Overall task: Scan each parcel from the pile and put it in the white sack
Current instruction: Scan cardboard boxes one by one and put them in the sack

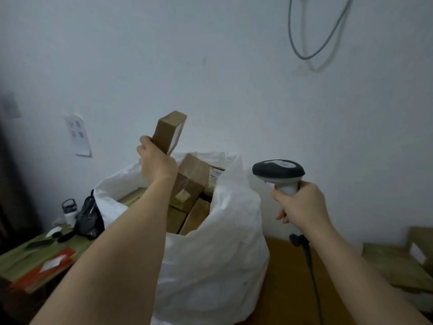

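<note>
Two bare hands are raised in front of us. Our left hand (156, 160) grips the lower end of a small brown cardboard parcel (170, 131), fingers curled round it, holding it tilted above the open mouth of the white sack (218, 249). Our right hand (302, 205) is wrapped round the handle of a grey corded scanner (278, 171), whose head points left, toward the parcel but a little below it. A pale label seems to run along the parcel's right edge, facing the scanner. The sack stands between our arms, already holding several brown boxes (192, 184) nearly up to its rim. To do this step well, we would judge it best to turn the label squarely to the scanner's head, raise the scanner slightly, and only then lower the parcel into a gap among the boxes rather than dropping it on the rim.
</note>
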